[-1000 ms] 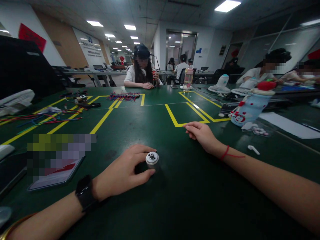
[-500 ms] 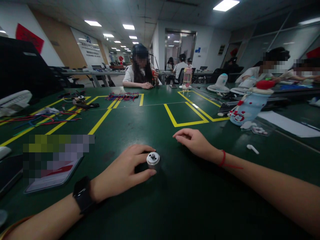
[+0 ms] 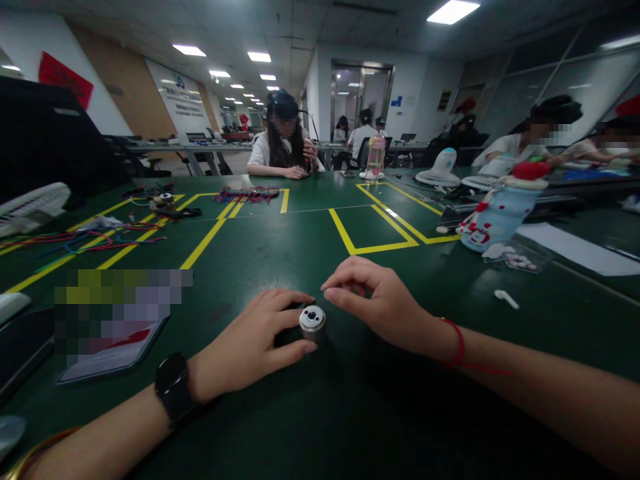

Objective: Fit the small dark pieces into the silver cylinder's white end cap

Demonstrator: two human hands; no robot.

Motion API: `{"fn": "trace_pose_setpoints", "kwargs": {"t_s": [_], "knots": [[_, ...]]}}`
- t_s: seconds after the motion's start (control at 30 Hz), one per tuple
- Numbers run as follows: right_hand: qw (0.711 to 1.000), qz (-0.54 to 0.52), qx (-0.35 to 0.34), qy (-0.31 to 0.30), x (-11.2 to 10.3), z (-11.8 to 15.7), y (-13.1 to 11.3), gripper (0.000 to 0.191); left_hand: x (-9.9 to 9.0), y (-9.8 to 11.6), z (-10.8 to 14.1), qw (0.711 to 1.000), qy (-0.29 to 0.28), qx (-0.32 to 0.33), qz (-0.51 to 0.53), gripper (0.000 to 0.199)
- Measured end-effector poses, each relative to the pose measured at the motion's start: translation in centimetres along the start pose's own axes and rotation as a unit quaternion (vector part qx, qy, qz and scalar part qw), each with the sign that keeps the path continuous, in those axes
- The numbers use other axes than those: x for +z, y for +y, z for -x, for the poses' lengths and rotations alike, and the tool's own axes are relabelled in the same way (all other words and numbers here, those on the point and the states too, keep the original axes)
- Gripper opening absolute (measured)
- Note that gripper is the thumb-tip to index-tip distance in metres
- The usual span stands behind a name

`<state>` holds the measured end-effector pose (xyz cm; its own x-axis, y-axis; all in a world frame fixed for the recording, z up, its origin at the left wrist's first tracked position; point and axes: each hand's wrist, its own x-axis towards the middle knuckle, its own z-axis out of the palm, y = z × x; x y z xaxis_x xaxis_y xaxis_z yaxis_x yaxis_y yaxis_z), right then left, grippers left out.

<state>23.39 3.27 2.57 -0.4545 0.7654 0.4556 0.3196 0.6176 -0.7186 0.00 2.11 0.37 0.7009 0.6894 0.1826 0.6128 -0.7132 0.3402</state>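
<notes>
A short silver motor (image 3: 313, 325), a metal cylinder with small holes in its pale top face, stands upright on the green table (image 3: 280, 413). My left hand (image 3: 255, 337) rests beside it, with the thumb at the near side and the fingers curled round the left and far side, holding it. Close to the motor's upper right is my right hand (image 3: 377, 300), thumb and fingertips drawn together in a pinch. Whatever is between those fingertips, if anything, is too small or hidden to make out.
Left lie a phone (image 3: 120, 347), coloured wires (image 3: 95, 237) and a white fan (image 3: 35, 207). Right are a blue bottle (image 3: 500, 217), a bag of beads (image 3: 517, 260), a white earbud (image 3: 506, 299) and paper (image 3: 580, 250). Across the table sits a person (image 3: 283, 143) near a wire bundle (image 3: 245, 194).
My right hand has moved left and nearer, close to the motor. My left hand still holds the motor, both slightly farther right in view.
</notes>
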Motion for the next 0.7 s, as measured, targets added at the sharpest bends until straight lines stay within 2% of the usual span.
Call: {"fn": "trace_pose_setpoints", "kwargs": {"t_s": [0.17,0.33,0.43,0.53,0.7], "knots": [[0.989,0.055,0.010,-0.136,-1.0,1.3,2.2,0.012,0.0,-0.4,0.4,1.000,0.008,-0.002,0.030,0.024],[0.977,0.119,-0.004,-0.180,-0.8,1.6,2.8,0.013,0.0,-0.6,0.4,0.999,0.015,0.000,0.036,0.027],[0.977,0.110,-0.006,-0.181,-0.8,1.6,2.7,0.014,0.0,-0.6,0.3,0.999,0.012,0.000,0.035,0.027],[0.985,0.058,0.014,-0.162,-1.1,1.5,2.7,0.020,0.0,-0.6,0.3,0.999,0.008,0.001,0.035,0.026],[0.994,-0.003,0.105,-0.044,-2.2,0.4,4.3,0.021,0.0,-0.6,0.3,0.999,0.006,0.002,0.035,0.030]]}}
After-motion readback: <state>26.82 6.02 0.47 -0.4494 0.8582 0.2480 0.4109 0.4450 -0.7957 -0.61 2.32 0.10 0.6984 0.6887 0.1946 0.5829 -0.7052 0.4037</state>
